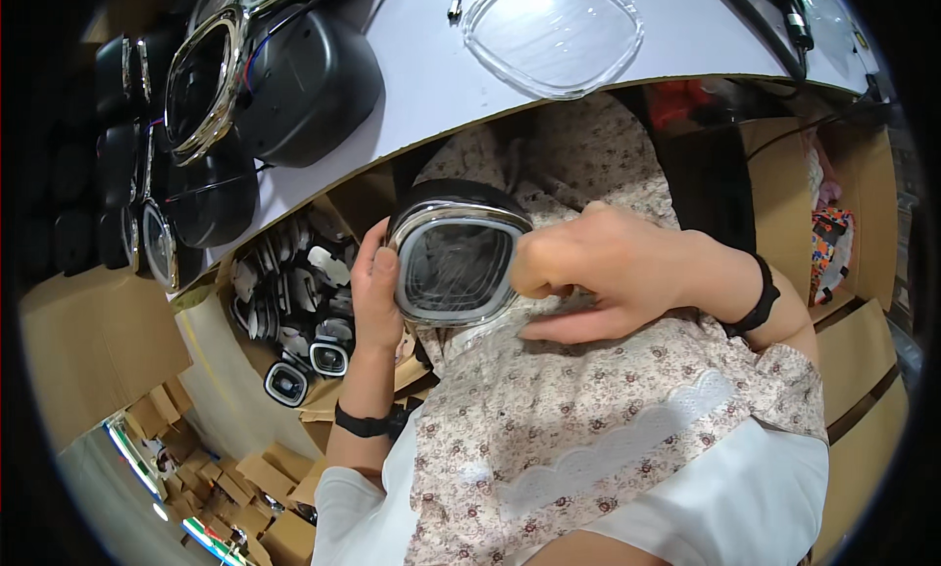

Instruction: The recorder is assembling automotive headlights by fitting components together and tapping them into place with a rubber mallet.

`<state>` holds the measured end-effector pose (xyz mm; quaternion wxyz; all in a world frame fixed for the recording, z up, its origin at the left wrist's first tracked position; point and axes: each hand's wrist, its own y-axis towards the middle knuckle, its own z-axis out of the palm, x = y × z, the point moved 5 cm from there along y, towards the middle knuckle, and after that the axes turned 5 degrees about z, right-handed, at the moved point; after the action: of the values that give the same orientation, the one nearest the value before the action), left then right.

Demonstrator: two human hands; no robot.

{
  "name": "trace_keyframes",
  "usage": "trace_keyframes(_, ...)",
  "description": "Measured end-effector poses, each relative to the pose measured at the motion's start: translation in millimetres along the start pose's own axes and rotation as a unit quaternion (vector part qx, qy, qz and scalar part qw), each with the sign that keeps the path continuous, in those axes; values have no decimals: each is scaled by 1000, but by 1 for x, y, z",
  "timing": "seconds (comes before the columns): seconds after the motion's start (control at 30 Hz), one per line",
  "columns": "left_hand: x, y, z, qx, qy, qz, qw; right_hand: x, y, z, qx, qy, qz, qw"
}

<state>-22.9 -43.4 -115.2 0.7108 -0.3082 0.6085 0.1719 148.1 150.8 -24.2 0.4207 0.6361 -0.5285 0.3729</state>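
Observation:
Over my lap is a rounded black housing (pixel 461 196) with a chrome band, a grey rim and a clear square-cornered front. My left hand (pixel 376 284) grips it along its left side, thumb by the rim. Curled against the right edge of the rim is my right hand (pixel 598 272), its fingers closed. Whatever those fingers may hold is hidden behind the knuckles. A floral apron (pixel 588 399) covers my lap beneath the housing.
Above, a white table (pixel 417 86) carries a clear rounded cover (pixel 554 37), a larger black housing (pixel 314 86) and a chrome ring (pixel 206 84). Cords lie at its right end. A carton of rimmed parts (pixel 284 292) stands lower left; another open carton (pixel 858 174) is at right.

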Motion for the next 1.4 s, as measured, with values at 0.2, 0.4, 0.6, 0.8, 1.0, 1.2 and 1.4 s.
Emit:
trace_keyframes(0.2, -9, -8, 5, 18, 59, 81, 995, -10, -3, -5, -3, 3, 149, 989)
trace_keyframes(0.4, -33, -24, 31, 17, 63, 112, 992, -22, -3, -4, -208, -59, 23, 976)
trace_keyframes(0.6, -45, -27, 41, 36, 74, 109, 991, -28, 4, 20, -189, 34, 46, 980)
trace_keyframes(0.8, -35, -28, 33, 39, 192, 160, 967, -26, 7, 29, -218, -18, 15, 976)
trace_keyframes(1.0, -18, -28, 27, -9, 108, 216, 970, -23, 19, 28, -177, -29, -21, 983)
trace_keyframes(1.2, -16, -27, 25, -59, -12, 202, 977, -40, 0, 30, -170, 110, 57, 978)
trace_keyframes(1.4, -41, -19, 29, 53, 147, 238, 958, -26, 1, 24, -196, -33, -6, 980)
